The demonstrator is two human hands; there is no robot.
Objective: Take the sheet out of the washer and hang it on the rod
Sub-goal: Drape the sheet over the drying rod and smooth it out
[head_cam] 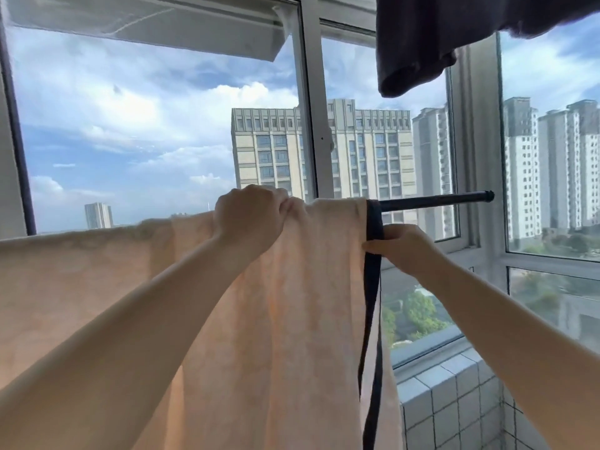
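A: Status?
B: Hanging step, late. Peach sheet point(276, 303) is already draped over the black rod point(435, 200); no washer in view.
A: Hands?
B: Left hand point(250, 214) has its grip curled round the sheet's top fold on the rod. Right hand point(397, 246) pinches the dark trim point(373, 228) at the sheet's right edge, just below the rod.
A: Next?
B: My read: slide the edge right along the bare rod end to flatten the bunched folds, and even out the drop.
A: Counts?
B: One sheet, one rod, two hands. One dark garment point(438, 40) hanging above, top right. Window frame point(311, 108) behind.
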